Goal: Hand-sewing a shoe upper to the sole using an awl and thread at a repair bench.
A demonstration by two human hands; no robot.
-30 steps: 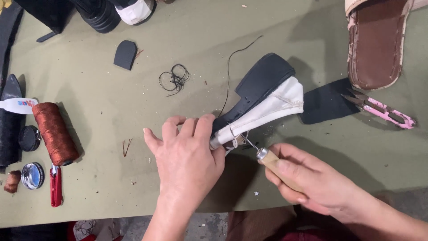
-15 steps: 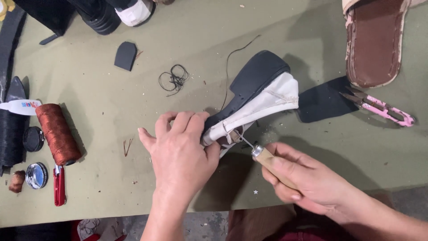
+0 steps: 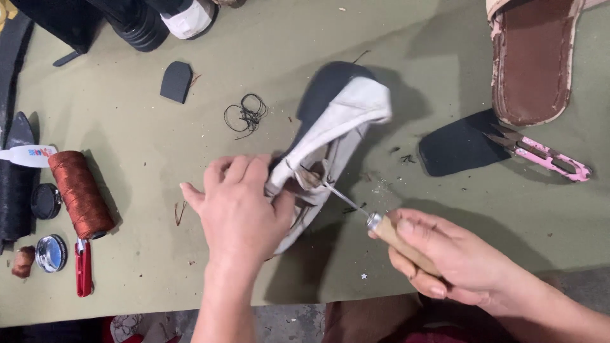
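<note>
My left hand point(image 3: 240, 209) grips the near end of a white shoe upper with a dark sole point(image 3: 340, 121), holding it tilted above the green table point(image 3: 140, 146). My right hand point(image 3: 445, 260) is closed around the wooden handle of a stitching awl point(image 3: 394, 238). The awl's thin metal needle points up-left into the shoe's opening, right beside my left fingers.
Left of my hands lie a spool of brown thread point(image 3: 79, 194), red snips point(image 3: 83, 276), small round tins point(image 3: 51, 253) and a glue tube point(image 3: 28, 155). A black thread tangle point(image 3: 244, 114) and a dark patch point(image 3: 175, 81) lie behind. Pink snips point(image 3: 546, 157), a dark sole piece point(image 3: 454, 151) and a brown sandal point(image 3: 530, 57) sit right.
The shoe has turned so its toe points farther away and more upright. My left hand stays clamped on it, while the awl needle now reaches into the opening.
</note>
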